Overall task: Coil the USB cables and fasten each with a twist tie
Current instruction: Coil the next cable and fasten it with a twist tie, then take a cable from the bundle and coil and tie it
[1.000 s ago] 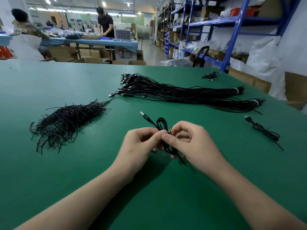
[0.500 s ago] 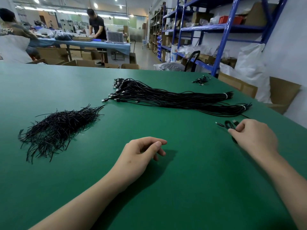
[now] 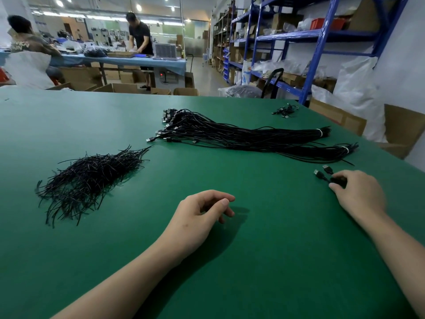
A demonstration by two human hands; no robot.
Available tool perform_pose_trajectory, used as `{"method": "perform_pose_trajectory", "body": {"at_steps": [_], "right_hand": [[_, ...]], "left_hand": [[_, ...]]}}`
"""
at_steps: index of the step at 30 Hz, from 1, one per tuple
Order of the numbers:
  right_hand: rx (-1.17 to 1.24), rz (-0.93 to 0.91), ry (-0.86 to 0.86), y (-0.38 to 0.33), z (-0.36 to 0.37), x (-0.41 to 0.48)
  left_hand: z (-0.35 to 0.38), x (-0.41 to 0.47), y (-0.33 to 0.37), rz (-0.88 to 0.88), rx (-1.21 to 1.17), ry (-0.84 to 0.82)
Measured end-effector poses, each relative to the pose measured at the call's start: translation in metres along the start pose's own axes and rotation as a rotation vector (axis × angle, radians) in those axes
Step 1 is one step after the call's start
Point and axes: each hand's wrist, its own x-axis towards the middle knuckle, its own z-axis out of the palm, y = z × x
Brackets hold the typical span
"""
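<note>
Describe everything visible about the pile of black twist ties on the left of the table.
The pile of twist ties is a loose heap of thin black strands, wire-like, lying flat on the green table. Most strands run roughly parallel, slanting from near left to far right, with stray ends splaying out all round. It lies apart from the left hand, to its left; only the table touches it.

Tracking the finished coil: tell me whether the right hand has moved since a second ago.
Yes. The right hand went rightward, from near the left hand to just below the tied end of the cable bundle.
</note>
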Motion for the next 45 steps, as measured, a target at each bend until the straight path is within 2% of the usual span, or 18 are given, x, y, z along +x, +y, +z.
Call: {"method": "perform_pose_trajectory", "body": {"at_steps": [3,6,9,12,15,20,24,32,36,39,42,45], "right_hand": [[0.087,-0.004,-0.016,-0.009,0.003,0.013],[0.012,-0.004,0.041,-0.024,0.003,0.020],[-0.020,-0.178,0.120,-0.065,0.009,0.016],[0.130,-0.435,-0.049,-0.129,0.030,-0.003],[0.249,-0.506,-0.207,-0.174,0.059,-0.020],[0.231,-0.510,-0.228,-0.182,0.084,-0.020],[0.226,-0.502,-0.183,-0.183,0.084,-0.021],[0.227,-0.357,-0.194,-0.183,0.085,-0.016],[0.300,-0.172,-0.212,-0.177,0.083,-0.001],[0.251,-0.036,-0.150,-0.157,0.081,0.027],[0.216,0.154,-0.151,-0.127,0.080,0.060],[0.220,0.282,-0.195,-0.112,0.085,0.085]], "left_hand": [[0.000,0.011,0.001,-0.024,0.038,-0.003],[-0.008,0.034,0.001,-0.028,0.147,-0.014],[-0.021,0.073,-0.002,0.026,0.404,0.084],[-0.031,0.119,-0.014,0.009,0.631,0.159],[-0.041,0.160,-0.031,-0.089,0.834,0.154],[-0.061,0.203,-0.048,-0.078,1.097,0.115],[-0.057,0.226,-0.052,0.016,1.162,0.087],[-0.045,0.243,-0.042,0.183,1.172,0.167],[-0.036,0.236,-0.014,0.402,0.966,0.273],[-0.031,0.228,0.011,0.505,0.897,0.315],[-0.028,0.219,0.025,0.487,0.918,0.290],[-0.030,0.210,0.026,0.321,0.988,0.165]]}}
